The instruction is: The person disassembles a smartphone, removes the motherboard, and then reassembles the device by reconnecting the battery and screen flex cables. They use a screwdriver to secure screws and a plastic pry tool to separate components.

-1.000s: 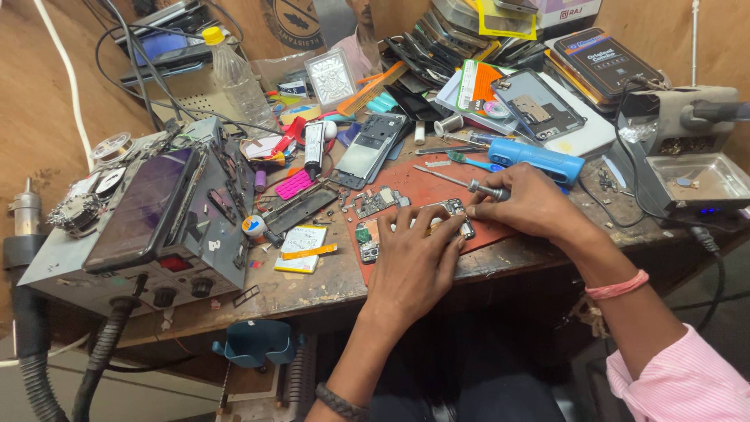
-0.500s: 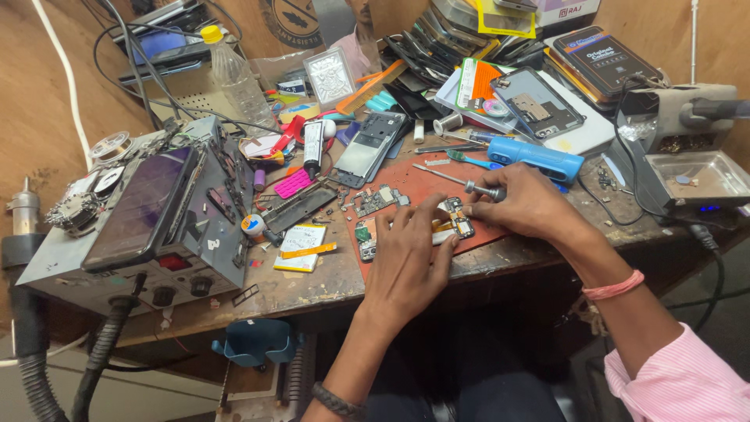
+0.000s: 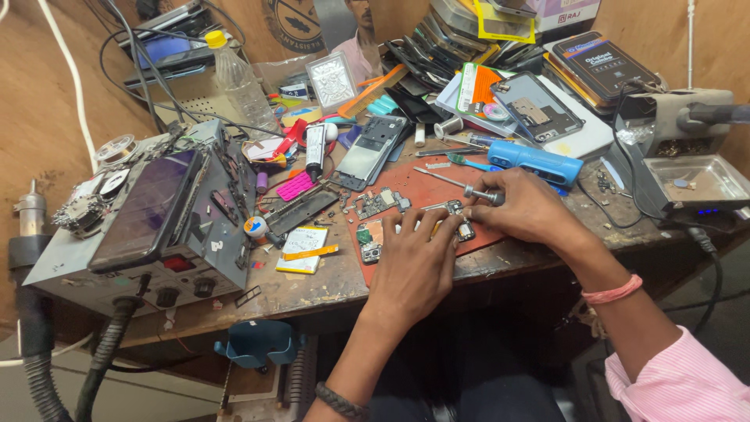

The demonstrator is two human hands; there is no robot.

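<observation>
My left hand (image 3: 412,262) rests fingers spread on a small phone circuit board (image 3: 451,212) that lies on a red work mat (image 3: 414,184). My right hand (image 3: 525,209) grips a thin metal screwdriver (image 3: 461,184), whose handle sits between thumb and fingers beside the board. More board pieces (image 3: 378,203) and a small camera module (image 3: 369,253) lie on the mat to the left of my left hand.
A grey rework station (image 3: 156,227) with a phone lying on top fills the left. An opened phone (image 3: 370,150), a blue cylindrical tool (image 3: 536,161), a metal tray (image 3: 691,180), a plastic bottle (image 3: 236,80) and stacked phone parts crowd the bench.
My left hand has shifted slightly right along the mat, its fingers now on the small board. My right hand stays on the screwdriver with little movement.
</observation>
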